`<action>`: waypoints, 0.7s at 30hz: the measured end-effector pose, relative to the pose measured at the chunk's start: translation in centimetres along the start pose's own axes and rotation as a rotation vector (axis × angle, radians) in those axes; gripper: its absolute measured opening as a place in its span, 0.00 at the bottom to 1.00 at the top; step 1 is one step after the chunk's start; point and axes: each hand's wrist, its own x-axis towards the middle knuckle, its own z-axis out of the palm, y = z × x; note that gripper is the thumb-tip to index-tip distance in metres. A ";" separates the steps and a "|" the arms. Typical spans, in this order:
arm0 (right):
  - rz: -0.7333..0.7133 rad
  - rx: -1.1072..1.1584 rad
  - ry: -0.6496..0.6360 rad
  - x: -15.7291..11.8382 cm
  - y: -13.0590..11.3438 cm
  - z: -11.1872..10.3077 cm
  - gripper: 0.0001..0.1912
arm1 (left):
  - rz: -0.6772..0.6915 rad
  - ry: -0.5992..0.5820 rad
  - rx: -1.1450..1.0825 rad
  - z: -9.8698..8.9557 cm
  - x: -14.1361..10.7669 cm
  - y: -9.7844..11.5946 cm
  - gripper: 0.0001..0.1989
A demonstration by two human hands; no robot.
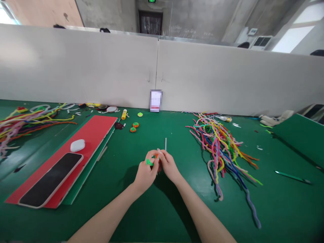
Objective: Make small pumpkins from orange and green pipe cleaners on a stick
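My left hand [146, 174] and my right hand [170, 166] meet just above the green table, fingertips pinched together. Between them is a small piece of orange pipe cleaner [157, 156], mostly hidden by the fingers. A bright green pipe cleaner piece [149, 162] shows at the fingers of my left hand; whether it joins the orange one I cannot tell. Just beyond the hands lies a thin grey strip [165, 143]. Farther off are two small orange-and-green coiled discs [133, 129] and a yellow-green one [140, 114].
Loose pipe cleaners heap at right [217, 145] and left [22, 125]. A red board [98, 126] carries a phone [52, 180] and a white earbud case [77, 145]. A glue stick [124, 114], an upright blurred screen [155, 100] and a green pen-like tool [293, 177] are around.
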 end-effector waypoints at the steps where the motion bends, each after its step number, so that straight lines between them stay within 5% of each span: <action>1: 0.008 0.008 0.007 0.0 0.0 0.0 0.16 | 0.004 -0.006 0.006 0.0 0.0 0.0 0.11; 11: 0.182 0.128 -0.223 0.2 -0.2 -1.2 0.18 | -0.100 -0.041 -0.146 0.1 0.4 0.0 0.12; 16: 0.100 0.174 -0.138 0.2 -0.8 -1.3 0.18 | -0.223 -0.087 -0.435 -0.8 1.0 0.4 0.24; 21: 0.059 0.180 -0.084 0.3 -1.5 -1.7 0.17 | -0.281 -0.351 -0.679 -2.8 2.0 0.9 0.28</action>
